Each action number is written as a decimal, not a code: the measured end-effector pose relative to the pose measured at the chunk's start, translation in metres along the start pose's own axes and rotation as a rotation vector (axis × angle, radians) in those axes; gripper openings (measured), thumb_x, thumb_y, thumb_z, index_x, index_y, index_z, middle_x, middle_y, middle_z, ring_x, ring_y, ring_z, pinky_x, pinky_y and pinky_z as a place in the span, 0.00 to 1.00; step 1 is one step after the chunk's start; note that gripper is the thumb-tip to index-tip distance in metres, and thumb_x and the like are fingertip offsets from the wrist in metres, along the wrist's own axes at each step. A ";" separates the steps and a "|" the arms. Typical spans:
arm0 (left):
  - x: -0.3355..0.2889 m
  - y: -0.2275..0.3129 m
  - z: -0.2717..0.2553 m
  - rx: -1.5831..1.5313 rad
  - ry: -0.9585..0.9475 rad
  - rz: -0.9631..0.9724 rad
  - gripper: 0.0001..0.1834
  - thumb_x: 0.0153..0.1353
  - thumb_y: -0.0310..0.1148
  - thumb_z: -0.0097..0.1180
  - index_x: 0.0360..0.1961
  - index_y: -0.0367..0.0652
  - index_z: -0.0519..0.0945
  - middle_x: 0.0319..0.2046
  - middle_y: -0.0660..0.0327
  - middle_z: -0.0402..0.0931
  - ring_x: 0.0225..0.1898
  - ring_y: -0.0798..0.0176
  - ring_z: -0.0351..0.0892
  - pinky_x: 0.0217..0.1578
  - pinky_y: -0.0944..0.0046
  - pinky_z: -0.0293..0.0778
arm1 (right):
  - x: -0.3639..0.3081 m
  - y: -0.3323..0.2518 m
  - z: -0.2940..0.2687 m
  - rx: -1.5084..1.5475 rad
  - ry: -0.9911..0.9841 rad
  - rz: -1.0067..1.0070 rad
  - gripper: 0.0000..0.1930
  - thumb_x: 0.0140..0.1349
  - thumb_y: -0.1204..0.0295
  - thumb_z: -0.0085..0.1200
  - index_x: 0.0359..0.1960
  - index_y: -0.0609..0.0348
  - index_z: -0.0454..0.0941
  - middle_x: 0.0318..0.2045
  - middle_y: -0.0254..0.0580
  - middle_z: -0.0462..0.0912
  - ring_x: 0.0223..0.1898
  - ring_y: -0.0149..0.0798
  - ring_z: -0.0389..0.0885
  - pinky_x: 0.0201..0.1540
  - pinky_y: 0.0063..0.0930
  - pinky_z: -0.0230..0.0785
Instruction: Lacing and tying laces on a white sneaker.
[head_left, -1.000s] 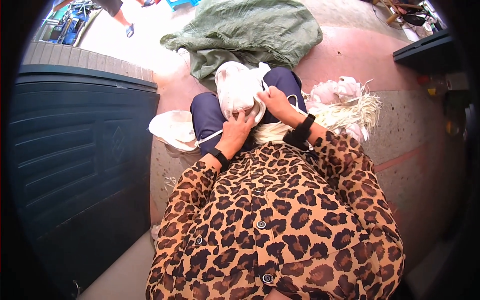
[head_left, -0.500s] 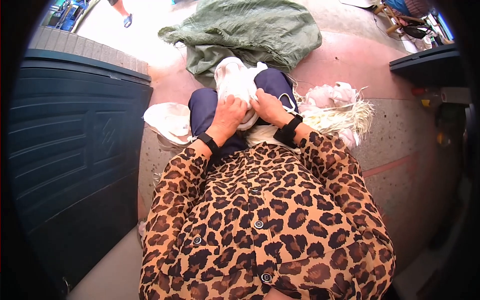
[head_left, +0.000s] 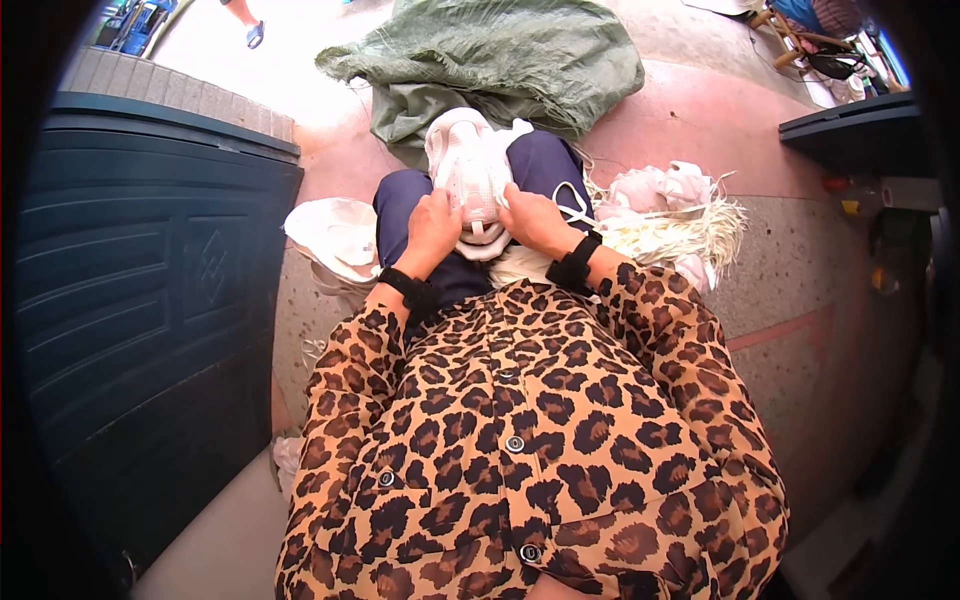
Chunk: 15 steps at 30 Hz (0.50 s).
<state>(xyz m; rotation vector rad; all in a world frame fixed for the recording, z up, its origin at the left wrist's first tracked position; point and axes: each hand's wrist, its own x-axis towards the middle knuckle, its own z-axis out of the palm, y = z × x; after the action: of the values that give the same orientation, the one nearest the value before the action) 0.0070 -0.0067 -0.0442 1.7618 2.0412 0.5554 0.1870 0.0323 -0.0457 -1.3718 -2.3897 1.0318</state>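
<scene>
A white shoe upper [head_left: 480,180] rests between my knees, its pull loop toward me. My left hand [head_left: 434,230] is closed on the upper's left edge, with the fingertips partly hidden. At the right edge my right hand [head_left: 538,222] is closed, its thumb and fingers pinching at the upper. A loose white shoelace [head_left: 572,198] curves over my right knee beside that hand. Whether the right fingers also hold the lace cannot be made out.
More pale shoe uppers [head_left: 665,190] and a heap of cream laces [head_left: 700,238] lie on the right. Another white upper [head_left: 335,235] is at my left. A green woven sack [head_left: 500,60] spreads beyond my knees. Dark door panels [head_left: 160,260] stand left; a person's foot [head_left: 255,35] shows far off.
My left hand has moved from across the upper to its left edge, uncovering the middle and the pull loop. My right hand stays at the right edge.
</scene>
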 end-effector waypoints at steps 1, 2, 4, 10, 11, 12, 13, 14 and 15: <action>-0.001 -0.001 0.001 0.050 -0.051 0.016 0.15 0.48 0.36 0.54 0.34 0.35 0.72 0.25 0.45 0.73 0.29 0.43 0.73 0.34 0.50 0.69 | -0.001 0.000 0.001 -0.015 -0.016 0.016 0.14 0.56 0.66 0.43 0.33 0.68 0.63 0.25 0.59 0.76 0.31 0.58 0.75 0.34 0.47 0.66; -0.002 -0.001 0.001 0.051 -0.020 0.030 0.15 0.48 0.36 0.54 0.34 0.35 0.72 0.25 0.45 0.73 0.29 0.43 0.73 0.34 0.50 0.69 | -0.001 0.001 0.001 0.033 0.005 0.044 0.14 0.57 0.64 0.42 0.31 0.67 0.66 0.25 0.59 0.76 0.31 0.58 0.75 0.34 0.47 0.65; -0.005 0.002 -0.003 0.080 -0.051 0.082 0.13 0.48 0.33 0.54 0.32 0.36 0.72 0.27 0.47 0.72 0.31 0.46 0.73 0.33 0.53 0.69 | 0.000 0.003 -0.002 0.087 0.059 0.076 0.14 0.58 0.64 0.42 0.30 0.66 0.67 0.25 0.59 0.76 0.31 0.58 0.74 0.34 0.47 0.65; -0.009 0.020 -0.017 0.251 0.022 0.375 0.10 0.44 0.29 0.53 0.30 0.41 0.72 0.31 0.58 0.69 0.35 0.54 0.68 0.32 0.59 0.68 | 0.014 0.012 -0.054 1.067 0.066 0.231 0.10 0.60 0.67 0.45 0.32 0.60 0.75 0.23 0.32 0.77 0.24 0.24 0.72 0.27 0.16 0.64; -0.010 0.024 -0.017 0.341 -0.016 0.505 0.09 0.43 0.30 0.53 0.29 0.43 0.72 0.30 0.60 0.69 0.35 0.56 0.68 0.32 0.60 0.67 | 0.017 0.011 -0.066 1.133 0.089 0.230 0.09 0.61 0.68 0.45 0.33 0.59 0.75 0.25 0.29 0.76 0.25 0.20 0.71 0.28 0.12 0.64; -0.010 0.026 -0.016 0.352 -0.048 0.481 0.09 0.43 0.30 0.53 0.29 0.43 0.72 0.30 0.60 0.69 0.35 0.56 0.68 0.32 0.60 0.67 | 0.021 0.010 -0.077 1.240 0.079 0.206 0.09 0.61 0.70 0.45 0.36 0.60 0.74 0.27 0.30 0.76 0.25 0.21 0.71 0.28 0.13 0.65; -0.009 0.029 -0.015 0.461 -0.061 0.562 0.09 0.44 0.30 0.52 0.30 0.43 0.71 0.29 0.61 0.68 0.36 0.58 0.67 0.32 0.62 0.66 | 0.024 0.006 -0.086 1.351 0.070 0.131 0.08 0.61 0.70 0.45 0.38 0.60 0.73 0.26 0.30 0.76 0.25 0.20 0.71 0.28 0.13 0.65; -0.007 0.031 -0.013 0.564 -0.095 0.654 0.09 0.45 0.31 0.51 0.30 0.44 0.70 0.28 0.62 0.66 0.37 0.60 0.66 0.32 0.64 0.65 | 0.028 0.004 -0.094 1.328 0.059 0.128 0.08 0.61 0.71 0.45 0.37 0.60 0.73 0.26 0.30 0.76 0.24 0.20 0.71 0.27 0.13 0.64; -0.006 0.031 -0.013 0.567 -0.070 0.648 0.09 0.45 0.31 0.51 0.30 0.44 0.70 0.28 0.62 0.66 0.37 0.60 0.66 0.32 0.64 0.65 | 0.032 -0.001 -0.098 1.319 0.041 0.046 0.08 0.61 0.71 0.45 0.37 0.60 0.73 0.26 0.30 0.75 0.24 0.20 0.71 0.25 0.13 0.64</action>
<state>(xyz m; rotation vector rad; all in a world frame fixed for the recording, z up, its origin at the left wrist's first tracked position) 0.0267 -0.0093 -0.0161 2.7581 1.6431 0.0619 0.2163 0.1048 0.0219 -0.8446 -1.0590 1.9589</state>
